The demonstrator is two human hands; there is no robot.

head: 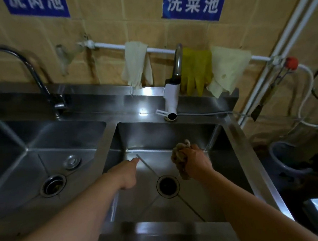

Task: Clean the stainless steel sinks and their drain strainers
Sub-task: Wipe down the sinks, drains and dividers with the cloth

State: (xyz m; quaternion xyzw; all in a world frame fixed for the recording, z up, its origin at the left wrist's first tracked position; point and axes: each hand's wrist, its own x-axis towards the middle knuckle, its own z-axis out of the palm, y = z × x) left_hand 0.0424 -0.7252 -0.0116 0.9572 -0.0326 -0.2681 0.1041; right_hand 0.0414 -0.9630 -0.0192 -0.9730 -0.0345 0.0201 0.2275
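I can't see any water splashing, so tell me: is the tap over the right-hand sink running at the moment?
No. Nothing streams from the faucet above the right sink, where the right hand grips a rag.

A white wall pipe carries a pale glove, a yellow glove and a cream cloth, all draped over it. Above the pipe hangs a blue sign; at its right end sits a red valve, and below that a coiled clear hose lies on the floor
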